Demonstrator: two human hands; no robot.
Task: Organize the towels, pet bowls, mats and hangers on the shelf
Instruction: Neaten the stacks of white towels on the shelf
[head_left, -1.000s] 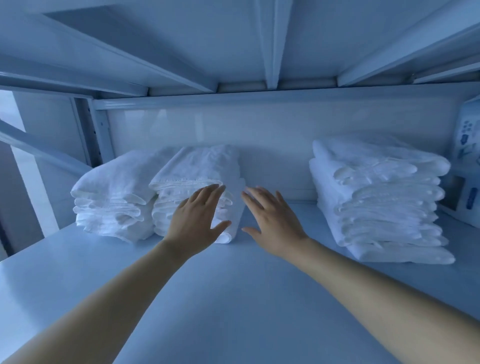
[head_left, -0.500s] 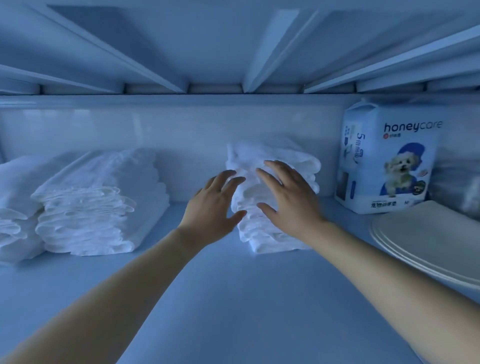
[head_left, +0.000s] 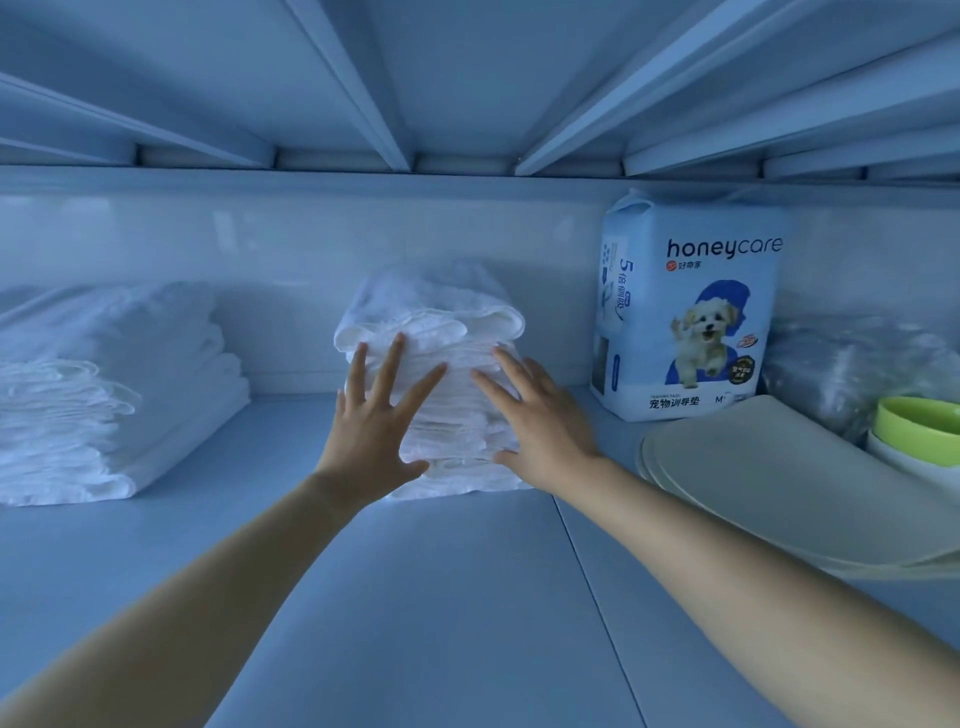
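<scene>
My left hand (head_left: 371, 431) and right hand (head_left: 545, 421), fingers (head_left: 389, 364) spread straight, press flat against the white folded towel stack (head_left: 441, 312), mid-shelf on the pale metal shelf (head_left: 415, 597), left of the honeycare pad pack (head_left: 691, 312)

Seeing two bare forearms (head_left: 208, 597) here, uncovered from the wrists right back to the bottom of the shot. Bare left hand (head_left: 371, 436), bare right hand (head_left: 545, 431) as well. Slim fingers, smooth knuckles. Nails too small to judge from this far.
</scene>
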